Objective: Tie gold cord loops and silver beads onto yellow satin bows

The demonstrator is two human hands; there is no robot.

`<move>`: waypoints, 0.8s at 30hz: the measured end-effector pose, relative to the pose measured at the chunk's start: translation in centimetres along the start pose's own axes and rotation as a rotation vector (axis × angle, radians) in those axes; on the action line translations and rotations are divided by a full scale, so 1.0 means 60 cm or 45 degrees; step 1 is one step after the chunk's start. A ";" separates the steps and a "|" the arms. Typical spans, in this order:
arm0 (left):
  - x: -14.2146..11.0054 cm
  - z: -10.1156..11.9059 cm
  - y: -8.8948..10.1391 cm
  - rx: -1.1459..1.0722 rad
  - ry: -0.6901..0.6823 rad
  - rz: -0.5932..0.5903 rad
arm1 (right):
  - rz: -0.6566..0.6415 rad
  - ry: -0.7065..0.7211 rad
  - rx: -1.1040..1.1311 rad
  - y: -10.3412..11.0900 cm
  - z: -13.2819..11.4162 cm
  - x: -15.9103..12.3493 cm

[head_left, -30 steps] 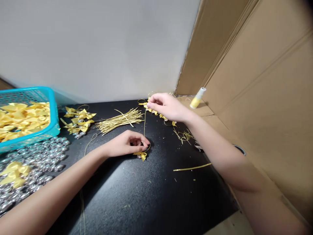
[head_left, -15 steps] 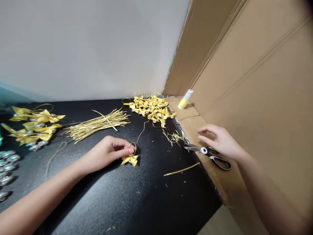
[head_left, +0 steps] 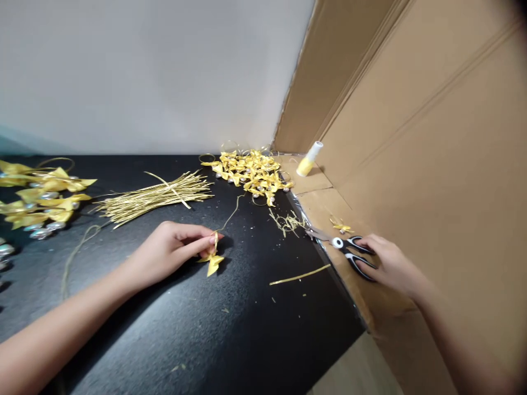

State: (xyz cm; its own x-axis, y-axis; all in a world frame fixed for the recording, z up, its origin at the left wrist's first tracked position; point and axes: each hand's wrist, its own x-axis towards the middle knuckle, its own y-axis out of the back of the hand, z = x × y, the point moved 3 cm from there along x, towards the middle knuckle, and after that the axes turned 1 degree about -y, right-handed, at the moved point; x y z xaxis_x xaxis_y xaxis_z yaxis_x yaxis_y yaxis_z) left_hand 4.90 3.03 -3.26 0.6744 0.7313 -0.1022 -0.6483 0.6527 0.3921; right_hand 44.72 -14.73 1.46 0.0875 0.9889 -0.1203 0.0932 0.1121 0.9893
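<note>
My left hand point(head_left: 181, 249) pinches a small yellow ribbon bow point(head_left: 214, 265) by the gold loop at its top, just above the black table point(head_left: 247, 340). A thin string runs from near these fingertips toward the pile of bows. On the right, my right hand point(head_left: 393, 266) has its fingers at the handles of black-and-white scissors point(head_left: 338, 243). The scissors lie over the cardboard edge, blades partly apart and pointing left. Beyond them a single bow point(head_left: 341, 226) rests on the cardboard.
Several finished-looking bows with silver beads form a pile point(head_left: 251, 173) at the back. A bundle of gold ties point(head_left: 156, 198), more bows point(head_left: 45, 195) and silver beads point(head_left: 5, 251) are left. Trimmed scraps point(head_left: 288, 222), a loose gold strip point(head_left: 300, 275) and a yellow-white bottle point(head_left: 309, 159) are right.
My right hand has come down from above the scissors onto their handles, uncovering a bow on the cardboard. The bow in my left hand has turned. The view has shifted slightly.
</note>
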 end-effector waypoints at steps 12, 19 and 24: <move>0.002 0.016 -0.007 0.005 -0.096 0.036 | 0.200 -0.117 0.354 0.034 -0.034 -0.058; 0.015 0.016 -0.002 -0.078 -0.168 0.076 | -0.237 0.135 0.371 0.029 -0.248 0.036; 0.016 0.010 0.002 -0.130 -0.120 0.049 | -0.300 0.147 0.217 0.022 -0.254 0.079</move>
State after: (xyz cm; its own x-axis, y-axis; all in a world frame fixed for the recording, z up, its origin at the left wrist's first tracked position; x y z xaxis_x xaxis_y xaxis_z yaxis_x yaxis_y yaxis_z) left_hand 5.72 3.69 -2.77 0.6756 0.7372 -0.0010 -0.7034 0.6450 0.2986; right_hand 30.15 -8.43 3.45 -0.0687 0.9432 -0.3252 0.2634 0.3315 0.9059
